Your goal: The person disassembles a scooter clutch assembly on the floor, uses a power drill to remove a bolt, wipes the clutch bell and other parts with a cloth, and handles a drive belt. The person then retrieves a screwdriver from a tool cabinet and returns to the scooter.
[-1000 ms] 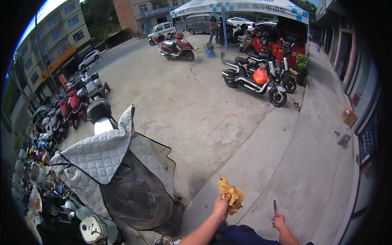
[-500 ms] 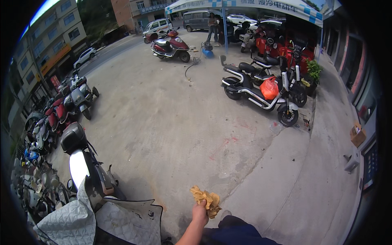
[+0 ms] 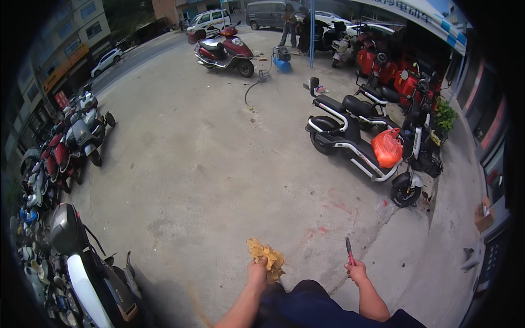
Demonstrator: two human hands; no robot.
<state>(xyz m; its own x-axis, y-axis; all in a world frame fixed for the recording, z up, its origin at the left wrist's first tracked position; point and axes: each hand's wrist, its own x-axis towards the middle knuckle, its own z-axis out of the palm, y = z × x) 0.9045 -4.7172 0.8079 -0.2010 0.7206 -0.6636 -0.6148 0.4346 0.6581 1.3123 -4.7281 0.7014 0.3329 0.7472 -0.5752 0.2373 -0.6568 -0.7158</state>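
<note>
My left hand (image 3: 257, 271) is closed round a crumpled yellow-brown bundle (image 3: 272, 269), either a rag or paper; I cannot tell which. The bundle's folds stick out beyond my fingers. To the right, my right hand (image 3: 357, 270) grips a slim tool by its red handle (image 3: 351, 258). Its dark, narrow end (image 3: 348, 244) points forward, away from me; it resembles pliers, but the exact kind is too small to make out. Both hands are held out over the concrete, well apart from each other.
Near left stands a white-and-black scooter (image 3: 90, 290) with a rear box; a row of parked scooters (image 3: 65, 150) lies beyond it. At right, an electric scooter (image 3: 355, 145) carries an orange bag (image 3: 387, 147). Ahead are a red scooter (image 3: 224, 52), a blue compressor (image 3: 282, 65) and a hose (image 3: 257, 82).
My right hand has come into view with the red-handled tool. The view has shifted forward, and the grey quilted cover at lower left is out of sight. My left hand still holds the bundle.
</note>
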